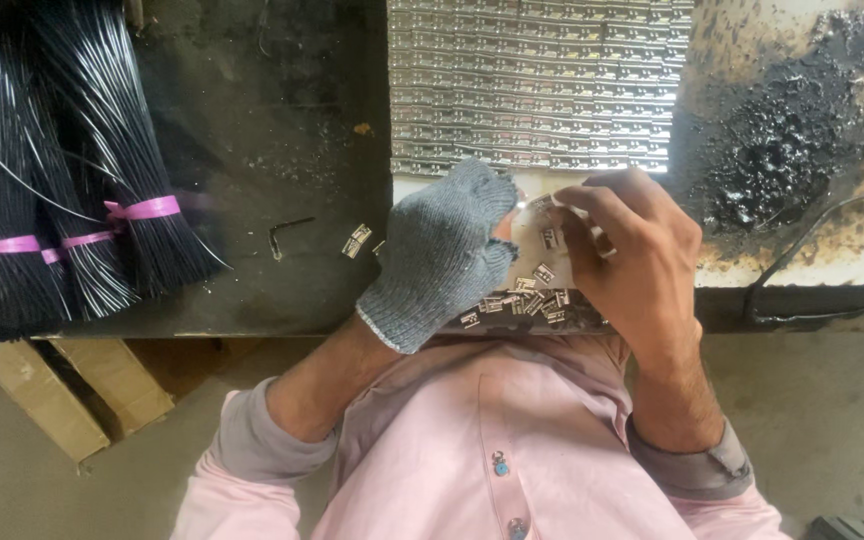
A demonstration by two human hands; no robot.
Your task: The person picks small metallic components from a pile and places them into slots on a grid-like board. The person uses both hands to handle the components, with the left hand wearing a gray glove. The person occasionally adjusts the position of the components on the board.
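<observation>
A person's gloved left hand [440, 255] and bare right hand [624, 252] meet over a small pile of metal clips [527, 303] at the bench's near edge. The right fingers pinch one clip [542, 204], which lies crosswise between the hands, nearer the right; its facing is unclear. The left hand is curled; whether it grips anything cannot be told. Rows of packed clips [540, 82] lie beyond.
</observation>
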